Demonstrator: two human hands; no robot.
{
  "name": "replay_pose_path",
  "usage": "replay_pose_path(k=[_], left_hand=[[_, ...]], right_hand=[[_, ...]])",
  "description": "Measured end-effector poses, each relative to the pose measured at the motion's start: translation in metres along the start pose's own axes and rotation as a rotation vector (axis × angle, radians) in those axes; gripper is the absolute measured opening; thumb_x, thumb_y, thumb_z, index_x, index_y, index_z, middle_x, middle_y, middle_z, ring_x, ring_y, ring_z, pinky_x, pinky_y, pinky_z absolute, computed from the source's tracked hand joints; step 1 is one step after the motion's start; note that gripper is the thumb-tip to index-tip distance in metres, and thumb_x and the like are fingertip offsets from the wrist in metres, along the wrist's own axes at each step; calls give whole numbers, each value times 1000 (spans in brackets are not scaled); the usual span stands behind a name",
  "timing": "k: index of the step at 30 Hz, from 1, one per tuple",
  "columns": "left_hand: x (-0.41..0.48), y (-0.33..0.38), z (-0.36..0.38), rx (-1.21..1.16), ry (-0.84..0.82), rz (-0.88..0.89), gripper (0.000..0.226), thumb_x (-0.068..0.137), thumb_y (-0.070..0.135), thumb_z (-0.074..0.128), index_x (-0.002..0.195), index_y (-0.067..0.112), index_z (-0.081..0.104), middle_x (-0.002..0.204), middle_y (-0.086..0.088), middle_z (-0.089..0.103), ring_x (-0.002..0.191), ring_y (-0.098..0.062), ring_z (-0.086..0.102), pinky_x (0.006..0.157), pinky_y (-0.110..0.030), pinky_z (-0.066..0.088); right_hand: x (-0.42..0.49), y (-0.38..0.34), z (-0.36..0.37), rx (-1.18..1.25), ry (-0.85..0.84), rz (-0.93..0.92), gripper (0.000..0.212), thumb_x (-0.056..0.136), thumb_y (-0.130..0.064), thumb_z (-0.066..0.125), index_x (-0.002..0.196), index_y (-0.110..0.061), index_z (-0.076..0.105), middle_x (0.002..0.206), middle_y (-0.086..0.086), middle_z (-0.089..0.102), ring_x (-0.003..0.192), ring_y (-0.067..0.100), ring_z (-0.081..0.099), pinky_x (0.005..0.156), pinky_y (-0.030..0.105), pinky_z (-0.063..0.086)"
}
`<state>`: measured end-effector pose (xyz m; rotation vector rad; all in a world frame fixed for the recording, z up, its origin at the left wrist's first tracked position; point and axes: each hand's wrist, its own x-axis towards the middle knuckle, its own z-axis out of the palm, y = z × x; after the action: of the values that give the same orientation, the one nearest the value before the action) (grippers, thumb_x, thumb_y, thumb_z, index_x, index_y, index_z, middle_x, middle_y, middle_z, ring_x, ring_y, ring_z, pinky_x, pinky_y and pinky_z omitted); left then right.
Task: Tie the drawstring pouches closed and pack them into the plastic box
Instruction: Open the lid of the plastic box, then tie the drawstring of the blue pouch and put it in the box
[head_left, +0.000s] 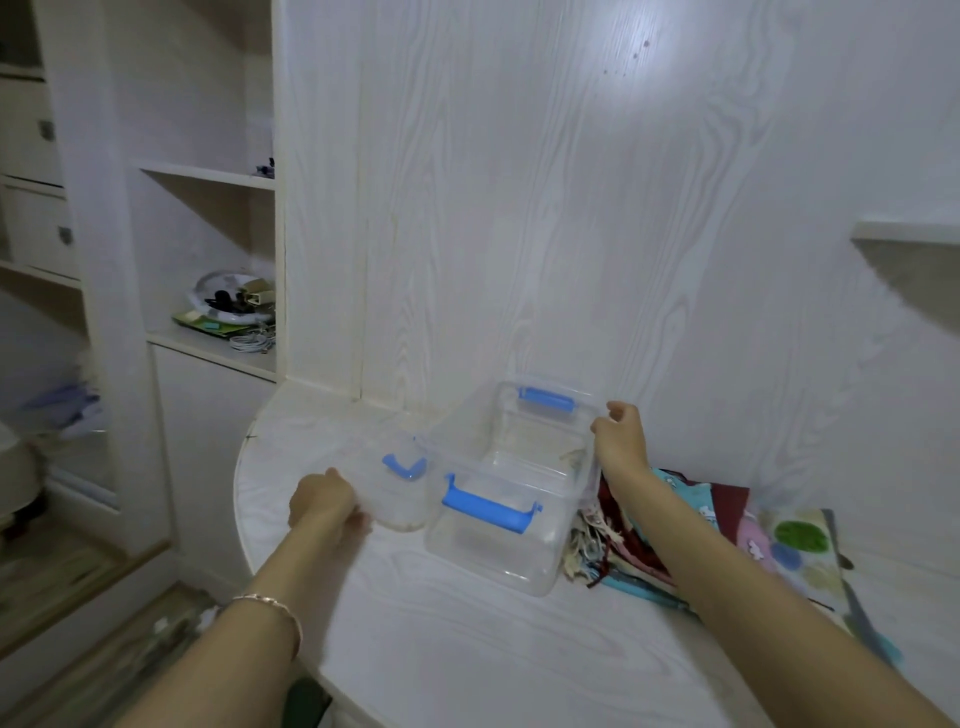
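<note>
A clear plastic box (511, 551) with blue latches stands open on the white table, with nothing in it. My left hand (323, 501) grips its clear lid (396, 483), which is off the box and to its left. My right hand (618, 439) is at the box's far right rim; its fingers are curled, and whether it grips the rim is unclear. A pile of colourful patterned drawstring pouches (722, 540) lies on the table right of the box, partly under my right forearm.
The white table (493, 649) has a rounded left edge and butts against a white wood-grain wall. Shelves at the left hold a white dish with small items (228, 301) and cables. A small shelf (909, 231) juts out at the right.
</note>
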<state>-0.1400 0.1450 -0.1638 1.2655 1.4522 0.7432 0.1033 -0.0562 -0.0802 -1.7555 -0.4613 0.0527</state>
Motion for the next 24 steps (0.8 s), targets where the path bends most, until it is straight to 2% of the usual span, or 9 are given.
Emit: replay_pose_path(k=[3, 4, 7, 10, 12, 15, 19, 21, 24], left_hand=[[-7, 0, -9, 379, -52, 102, 34, 99, 22, 37, 96, 0, 64, 75, -15, 64, 64, -28, 62, 53, -26, 47], [-12, 1, -12, 438, -62, 113, 33, 99, 22, 37, 94, 2, 63, 76, -13, 64, 66, -27, 62, 52, -25, 44], [-17, 1, -14, 584, -49, 169, 42, 101, 34, 34, 109, 3, 62, 107, -14, 65, 99, -30, 61, 73, -30, 43], [-23, 5, -14, 671, -13, 195, 45, 101, 38, 33, 116, 6, 60, 119, -13, 61, 108, -30, 57, 83, -34, 43], [-33, 13, -15, 681, 25, 279, 46, 101, 39, 30, 116, 6, 60, 118, -13, 61, 106, -30, 58, 86, -35, 45], [-59, 43, -13, 633, 93, 443, 49, 101, 39, 28, 113, 4, 60, 113, -16, 62, 102, -33, 58, 79, -34, 43], [-122, 102, -7, 399, 194, 752, 41, 99, 37, 32, 88, 7, 59, 93, -13, 64, 82, -32, 58, 68, -34, 40], [-160, 123, 3, 292, 178, 916, 35, 97, 35, 35, 81, 10, 54, 82, -8, 61, 72, -28, 54, 62, -33, 37], [-217, 136, 31, 234, 46, 1108, 30, 97, 32, 37, 85, 11, 55, 80, -4, 59, 73, -27, 54, 62, -33, 40]], right_hand=[[0, 0, 0, 11, 3, 29, 43, 96, -5, 43, 139, -10, 39, 136, 11, 46, 96, 17, 46, 80, 29, 35], [-1, 0, 0, 14, 3, 38, 43, 96, -6, 43, 139, -10, 39, 136, 11, 47, 96, 18, 47, 80, 29, 35], [-2, 0, -1, 13, -4, 50, 42, 95, -7, 45, 137, -9, 41, 134, 12, 48, 98, 19, 47, 81, 30, 36], [-3, -2, -3, 5, -31, 69, 40, 96, -11, 45, 136, -9, 42, 125, 10, 51, 97, 20, 47, 80, 30, 35], [-4, -2, -5, 14, -57, 74, 38, 97, -18, 44, 134, -10, 42, 119, 8, 52, 97, 21, 48, 80, 31, 35], [-4, -2, -14, 37, -73, 68, 37, 99, -26, 41, 134, -12, 42, 117, 7, 52, 99, 22, 50, 82, 34, 39], [-4, -2, -45, 29, -28, 24, 33, 98, -21, 41, 131, -15, 44, 115, 5, 53, 101, 22, 55, 94, 42, 46], [-7, -2, -65, 24, 6, -13, 30, 97, -17, 42, 126, -14, 47, 107, 4, 56, 98, 21, 56, 94, 44, 47], [-17, 2, -98, 6, 24, -36, 23, 97, -12, 43, 116, -13, 55, 102, 3, 59, 95, 20, 59, 86, 38, 49]])
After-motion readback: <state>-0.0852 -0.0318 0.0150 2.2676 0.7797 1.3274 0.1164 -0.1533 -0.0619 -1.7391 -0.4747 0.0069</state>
